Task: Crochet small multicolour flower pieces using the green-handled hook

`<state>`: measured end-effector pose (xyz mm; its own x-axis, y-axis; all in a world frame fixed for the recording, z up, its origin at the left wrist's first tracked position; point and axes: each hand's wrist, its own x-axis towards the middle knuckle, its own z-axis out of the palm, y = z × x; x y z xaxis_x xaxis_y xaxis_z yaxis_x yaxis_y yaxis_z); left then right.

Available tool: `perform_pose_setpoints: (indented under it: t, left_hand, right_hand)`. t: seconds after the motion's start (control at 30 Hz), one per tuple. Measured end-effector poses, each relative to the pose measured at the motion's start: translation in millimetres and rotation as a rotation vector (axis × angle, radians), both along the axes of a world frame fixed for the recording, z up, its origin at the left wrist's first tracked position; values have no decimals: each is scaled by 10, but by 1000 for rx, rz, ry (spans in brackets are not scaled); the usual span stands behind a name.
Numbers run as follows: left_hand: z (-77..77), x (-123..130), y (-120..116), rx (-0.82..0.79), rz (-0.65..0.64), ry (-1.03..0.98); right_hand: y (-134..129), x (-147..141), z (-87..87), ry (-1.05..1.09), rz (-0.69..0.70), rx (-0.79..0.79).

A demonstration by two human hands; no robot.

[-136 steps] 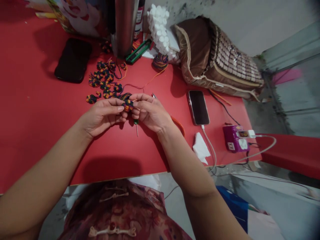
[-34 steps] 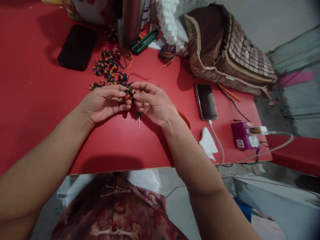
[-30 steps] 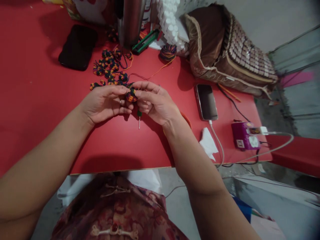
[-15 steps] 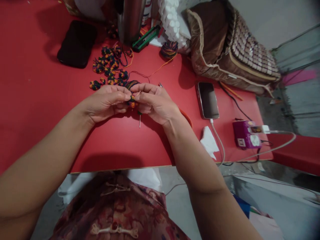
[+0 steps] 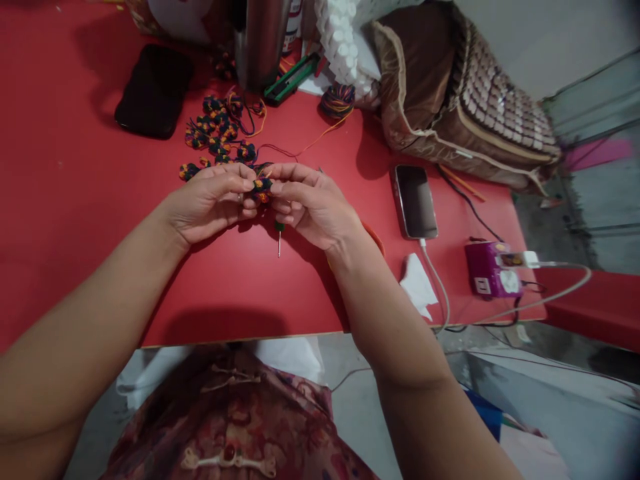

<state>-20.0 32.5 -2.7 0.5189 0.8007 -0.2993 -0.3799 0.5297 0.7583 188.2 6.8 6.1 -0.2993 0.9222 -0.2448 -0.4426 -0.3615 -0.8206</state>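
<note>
Between my two hands is a small knotted yarn piece (image 5: 262, 189) in dark green, orange and purple. My left hand (image 5: 213, 200) pinches its left side between thumb and forefinger. On the opposite side, the thumb and forefinger of my right hand (image 5: 313, 203) grip it too. A thin metal tool with a green handle (image 5: 279, 240) lies just below the right fingers, its upper part hidden. Several similar knotted yarn pieces (image 5: 215, 127) lie in a cluster beyond my left hand. From a ball of multicoloured yarn (image 5: 337, 101), a strand runs toward my hands.
On the red table (image 5: 225, 287) a dark flat case (image 5: 154, 90) lies at the left. A metal flask (image 5: 263, 43) and a green tool (image 5: 291, 79) stand at the back. Rightward are a phone (image 5: 416, 201) on a cable, crumpled white paper (image 5: 419, 285), a purple power adapter (image 5: 487, 269) and a brown cushion (image 5: 430, 80).
My fingertips have drawn slightly apart, so more of the yarn piece shows between them. The piece has shifted a little up and left. Both hands keep their grip.
</note>
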Motion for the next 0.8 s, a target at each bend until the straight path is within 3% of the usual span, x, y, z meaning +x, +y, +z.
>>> perform_pose_setpoints:
  t: [0.17,0.47,0.6,0.8]
  left_hand:
    - [-38,11,-17,13,-14,45]
    - [50,27,-64,-27,-25,69]
    - [48,33,-68,-15,-48,19]
    - [22,65,-48,-49,21,-98]
  right_hand:
    - [4,20,-18,-26,4,33]
    - [-16,-26,-29,-67,3,37]
    - [-17,-29,-8,-42,25,-5]
    - [-22,-59,6,-87,-77,67]
